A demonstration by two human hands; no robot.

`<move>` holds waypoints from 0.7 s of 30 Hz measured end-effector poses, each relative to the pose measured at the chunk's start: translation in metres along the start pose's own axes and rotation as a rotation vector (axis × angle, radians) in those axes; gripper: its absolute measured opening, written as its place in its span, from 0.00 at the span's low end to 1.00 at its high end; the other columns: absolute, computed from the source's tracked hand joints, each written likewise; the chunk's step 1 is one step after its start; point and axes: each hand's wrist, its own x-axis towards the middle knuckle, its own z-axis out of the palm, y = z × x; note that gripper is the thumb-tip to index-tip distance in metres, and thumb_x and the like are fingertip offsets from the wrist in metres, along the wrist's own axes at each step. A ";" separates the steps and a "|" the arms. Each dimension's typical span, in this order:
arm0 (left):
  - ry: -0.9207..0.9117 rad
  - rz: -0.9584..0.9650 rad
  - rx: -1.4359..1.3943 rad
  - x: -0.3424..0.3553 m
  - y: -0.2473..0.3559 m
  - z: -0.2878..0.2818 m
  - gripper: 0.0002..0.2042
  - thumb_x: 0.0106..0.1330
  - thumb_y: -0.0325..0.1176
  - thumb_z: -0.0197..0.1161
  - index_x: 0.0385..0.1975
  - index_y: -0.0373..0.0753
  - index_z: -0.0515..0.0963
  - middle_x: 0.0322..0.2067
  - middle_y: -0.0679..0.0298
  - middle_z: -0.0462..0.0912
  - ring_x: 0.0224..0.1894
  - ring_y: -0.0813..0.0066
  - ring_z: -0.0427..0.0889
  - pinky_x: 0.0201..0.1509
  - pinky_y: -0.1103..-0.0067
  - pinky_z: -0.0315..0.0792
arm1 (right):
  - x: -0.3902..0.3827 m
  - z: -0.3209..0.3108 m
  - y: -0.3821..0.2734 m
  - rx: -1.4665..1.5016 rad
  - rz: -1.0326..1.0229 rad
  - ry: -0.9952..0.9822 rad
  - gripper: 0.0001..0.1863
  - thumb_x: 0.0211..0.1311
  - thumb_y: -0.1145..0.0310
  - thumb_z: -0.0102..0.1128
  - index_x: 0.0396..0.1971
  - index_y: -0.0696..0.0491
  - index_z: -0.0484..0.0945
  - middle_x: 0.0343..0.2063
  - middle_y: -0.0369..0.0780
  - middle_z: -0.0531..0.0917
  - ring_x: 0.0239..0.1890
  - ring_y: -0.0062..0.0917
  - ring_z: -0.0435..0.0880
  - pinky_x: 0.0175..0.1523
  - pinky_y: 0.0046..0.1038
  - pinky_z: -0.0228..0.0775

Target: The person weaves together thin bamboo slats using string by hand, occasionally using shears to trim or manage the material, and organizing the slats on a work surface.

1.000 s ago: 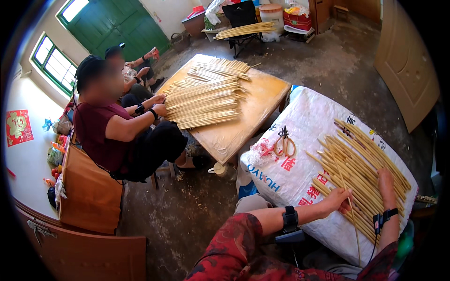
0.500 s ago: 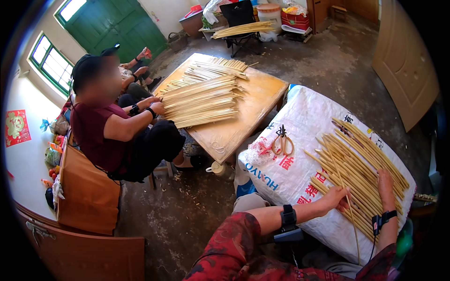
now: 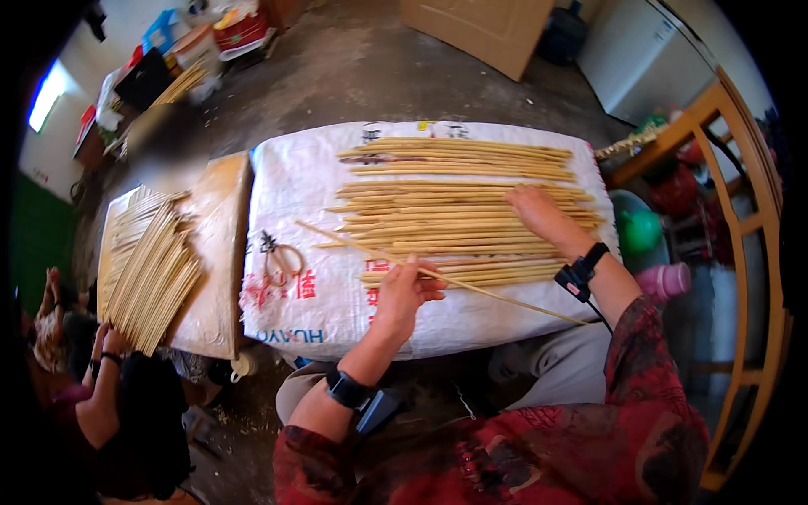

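Observation:
Between the thumb and fingers of my left hand [image 3: 402,290] is a thin tan stick [image 3: 497,295], slanting over the front rows toward my lap. Long straight sticks [image 3: 454,215] of the same kind lie side by side on a white woven sack cloth [image 3: 320,156]. They form a few groups with narrow gaps. My right hand [image 3: 539,212] rests on the right part of the middle group, fingers bent down onto the sticks; its fingertips are partly hidden. Scissors [image 3: 284,261] with tan looped handles lie left of the sticks.
At left a person's hands [image 3: 114,339] touch a bundle of thinner sticks [image 3: 151,261] on a wooden table [image 3: 223,240]. To the right stand a wooden frame [image 3: 728,194], a green round object [image 3: 641,229] and a pink container [image 3: 665,282]. A white appliance [image 3: 644,63] is at the back right.
The view has swung right, bringing the sack cloth to the middle. My left hand still holds the single stick, and my right hand stays at the laid-out sticks.

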 end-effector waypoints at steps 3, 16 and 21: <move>0.021 -0.022 0.007 -0.008 -0.006 -0.007 0.19 0.70 0.46 0.44 0.35 0.34 0.73 0.30 0.58 0.78 0.32 0.67 0.80 0.35 0.72 0.76 | -0.017 0.008 -0.013 0.021 -0.007 -0.011 0.14 0.55 0.74 0.44 0.41 0.54 0.74 0.38 0.43 0.76 0.45 0.37 0.74 0.48 0.36 0.67; 0.118 -0.059 0.015 -0.012 -0.006 -0.012 0.18 0.69 0.45 0.45 0.35 0.34 0.72 0.31 0.57 0.77 0.33 0.67 0.79 0.36 0.71 0.75 | -0.037 0.021 -0.032 0.024 0.044 0.059 0.15 0.52 0.76 0.46 0.41 0.51 0.72 0.38 0.41 0.74 0.45 0.37 0.72 0.49 0.37 0.64; 0.089 -0.062 -0.014 -0.009 -0.008 -0.011 0.18 0.70 0.45 0.45 0.35 0.35 0.73 0.31 0.58 0.78 0.33 0.67 0.79 0.36 0.71 0.75 | -0.016 0.021 -0.023 0.020 -0.020 0.176 0.14 0.50 0.77 0.48 0.39 0.52 0.73 0.36 0.41 0.74 0.44 0.37 0.73 0.47 0.36 0.64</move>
